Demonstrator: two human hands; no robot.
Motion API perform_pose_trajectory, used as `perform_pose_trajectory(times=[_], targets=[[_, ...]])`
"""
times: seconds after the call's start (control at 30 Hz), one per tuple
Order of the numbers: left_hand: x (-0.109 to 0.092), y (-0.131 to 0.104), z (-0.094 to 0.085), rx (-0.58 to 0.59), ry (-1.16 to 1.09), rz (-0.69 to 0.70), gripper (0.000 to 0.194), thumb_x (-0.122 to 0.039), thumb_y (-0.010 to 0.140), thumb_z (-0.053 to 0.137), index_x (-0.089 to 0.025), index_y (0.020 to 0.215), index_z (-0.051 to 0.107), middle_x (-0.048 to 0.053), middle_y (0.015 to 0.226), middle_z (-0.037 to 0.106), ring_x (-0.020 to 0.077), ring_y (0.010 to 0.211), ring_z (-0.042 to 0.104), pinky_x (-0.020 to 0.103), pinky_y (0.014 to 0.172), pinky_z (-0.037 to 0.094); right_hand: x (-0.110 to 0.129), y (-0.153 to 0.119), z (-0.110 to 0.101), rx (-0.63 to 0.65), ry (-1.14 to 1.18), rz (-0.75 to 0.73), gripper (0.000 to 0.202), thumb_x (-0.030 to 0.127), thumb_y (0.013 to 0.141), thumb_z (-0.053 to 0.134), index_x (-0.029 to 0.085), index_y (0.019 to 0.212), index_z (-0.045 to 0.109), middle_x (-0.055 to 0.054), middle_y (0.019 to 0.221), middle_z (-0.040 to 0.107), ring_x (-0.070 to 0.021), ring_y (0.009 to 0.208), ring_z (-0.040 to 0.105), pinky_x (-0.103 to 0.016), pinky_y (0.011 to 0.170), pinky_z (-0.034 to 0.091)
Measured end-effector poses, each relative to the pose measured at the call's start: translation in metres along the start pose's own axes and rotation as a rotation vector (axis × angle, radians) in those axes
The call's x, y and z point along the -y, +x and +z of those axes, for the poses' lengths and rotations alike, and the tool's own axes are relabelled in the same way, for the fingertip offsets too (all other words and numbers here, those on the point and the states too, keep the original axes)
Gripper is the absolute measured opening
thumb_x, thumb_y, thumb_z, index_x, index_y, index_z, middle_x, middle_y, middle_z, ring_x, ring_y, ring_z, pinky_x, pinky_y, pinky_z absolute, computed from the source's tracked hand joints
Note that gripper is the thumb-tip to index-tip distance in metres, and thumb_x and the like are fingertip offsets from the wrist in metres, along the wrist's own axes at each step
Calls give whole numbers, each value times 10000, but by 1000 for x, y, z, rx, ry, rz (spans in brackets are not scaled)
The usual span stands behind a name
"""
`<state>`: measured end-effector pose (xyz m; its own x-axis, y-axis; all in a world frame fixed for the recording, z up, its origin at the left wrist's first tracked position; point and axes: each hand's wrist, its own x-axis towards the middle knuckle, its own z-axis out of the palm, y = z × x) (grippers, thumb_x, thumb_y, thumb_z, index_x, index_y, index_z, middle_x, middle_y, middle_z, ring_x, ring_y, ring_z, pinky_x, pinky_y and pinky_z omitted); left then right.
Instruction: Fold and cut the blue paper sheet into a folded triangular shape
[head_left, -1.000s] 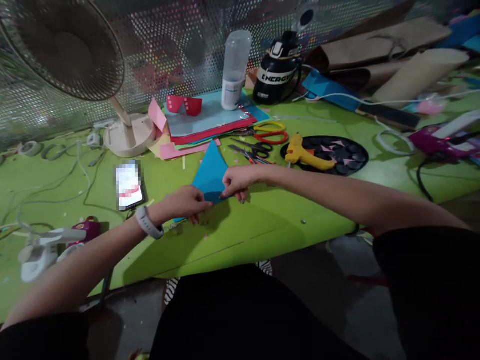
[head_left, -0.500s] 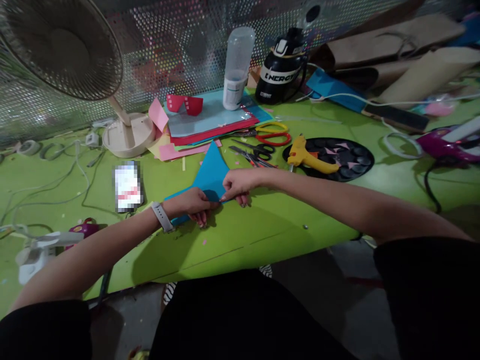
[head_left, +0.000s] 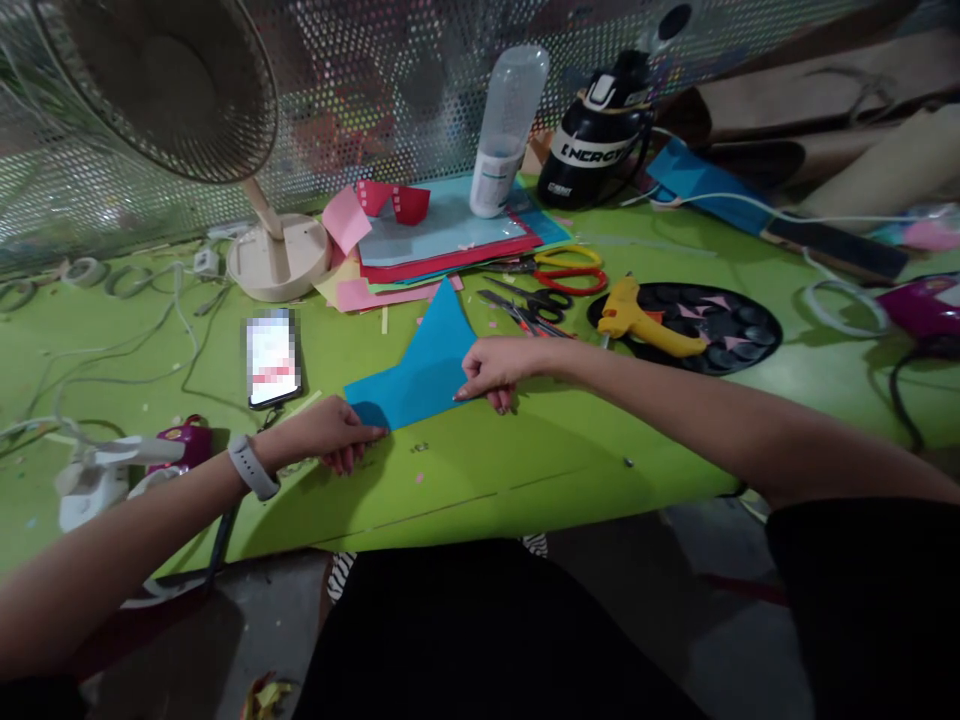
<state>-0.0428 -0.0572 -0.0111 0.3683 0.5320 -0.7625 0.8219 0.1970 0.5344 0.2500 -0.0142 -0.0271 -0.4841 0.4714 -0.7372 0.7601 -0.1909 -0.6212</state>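
Note:
A blue sheet of paper (head_left: 427,370) with a pointed top lies on the green table in front of me. My left hand (head_left: 337,432), with a pale watch band (head_left: 253,467) on its wrist, pinches the paper's near edge toward the left corner. On the right part of the same edge, my right hand (head_left: 491,372) is closed with thumb and fingertips gripping the paper. Just beyond the right hand lie black-handled scissors (head_left: 551,300) and a yellow glue gun (head_left: 646,322). A phone (head_left: 273,360) rests beyond my left wrist.
A beige fan (head_left: 277,265) stands at the back left. Stacked coloured paper (head_left: 450,245) carries a clear bottle (head_left: 504,130), beside a black flask (head_left: 592,150). A black tray (head_left: 739,325) holds pink scraps. Cables (head_left: 112,330) and a power strip (head_left: 97,490) lie left.
My left hand has slid left along the paper's near edge, away from the right hand. The right hand keeps its place on the paper. The whole view has shifted slightly.

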Motion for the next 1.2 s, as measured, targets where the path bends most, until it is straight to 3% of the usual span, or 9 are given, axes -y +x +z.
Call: perform_pose_trajectory(times=[0.27, 0.37, 0.53, 0.63, 0.7, 0.83, 0.9, 1.0, 1.2], targets=[[34, -27, -17, -33, 6, -106, 577, -732, 713, 628, -190, 515, 602, 48, 477, 634, 137, 426, 577, 239, 424, 412, 1, -3, 5, -48, 58, -31, 505, 581, 712, 774, 197, 671, 448, -5, 519, 651, -164, 529, 674, -280, 541, 547], [31, -34, -26, -186, 29, -75, 528, -679, 758, 614, -196, 544, 603, 51, 525, 663, 151, 453, 605, 257, 456, 457, 5, 1, 16, -167, 111, -108, 424, 504, 785, 743, 190, 682, 477, 3, 523, 639, -139, 492, 642, -260, 520, 530], [2, -22, -13, -642, 214, 407, 399, -580, 887, 526, -216, 918, 687, 54, 894, 755, 197, 792, 709, 314, 735, 561, 19, 2, 32, -353, 154, -341, 324, 436, 827, 701, 177, 721, 539, -20, 644, 671, -136, 575, 651, -250, 576, 504], [-11, -1, 3, -824, 436, 614, 460, -542, 931, 488, -185, 1183, 628, 120, 1204, 686, 264, 1097, 653, 409, 960, 519, 18, -13, 28, -542, -72, -376, 253, 408, 863, 645, 181, 766, 592, -38, 755, 704, -160, 706, 659, -260, 643, 450], [-10, 14, 10, -822, 581, 643, 533, -526, 954, 455, -162, 1336, 532, 165, 1408, 552, 302, 1300, 525, 469, 1071, 445, 7, -31, 20, -736, -291, -296, 235, 411, 899, 587, 194, 820, 626, -52, 856, 719, -188, 786, 644, -282, 666, 407], [2, 36, 13, -798, 715, 634, 656, -549, 969, 406, -144, 1483, 360, 191, 1561, 349, 322, 1455, 307, 534, 1171, 295, -29, -64, 8, -1014, -518, 90, 292, 475, 914, 546, 192, 923, 616, -115, 993, 689, -276, 890, 626, -325, 654, 376], [8, 41, 11, -788, 740, 637, 680, -563, 975, 380, -154, 1514, 309, 183, 1576, 321, 312, 1470, 270, 534, 1187, 253, -46, -70, 7, -1020, -586, 196, 336, 510, 894, 563, 183, 955, 611, -134, 1025, 668, -312, 934, 618, -343, 663, 391], [11, 45, 10, -768, 779, 630, 690, -576, 979, 354, -152, 1521, 304, 173, 1578, 320, 295, 1474, 261, 516, 1201, 218, -61, -68, 9, -1059, -629, 198, 318, 468, 904, 552, 181, 1031, 605, -134, 1080, 649, -317, 1005, 603, -355, 690, 419], [11, 44, 5, -743, 820, 648, 681, -596, 975, 336, -161, 1498, 366, 162, 1579, 321, 288, 1470, 274, 513, 1199, 227, -55, -60, 11, -1030, -781, 151, 310, 345, 948, 449, 135, 1057, 649, -179, 1090, 655, -327, 1026, 599, -381, 766, 427]])
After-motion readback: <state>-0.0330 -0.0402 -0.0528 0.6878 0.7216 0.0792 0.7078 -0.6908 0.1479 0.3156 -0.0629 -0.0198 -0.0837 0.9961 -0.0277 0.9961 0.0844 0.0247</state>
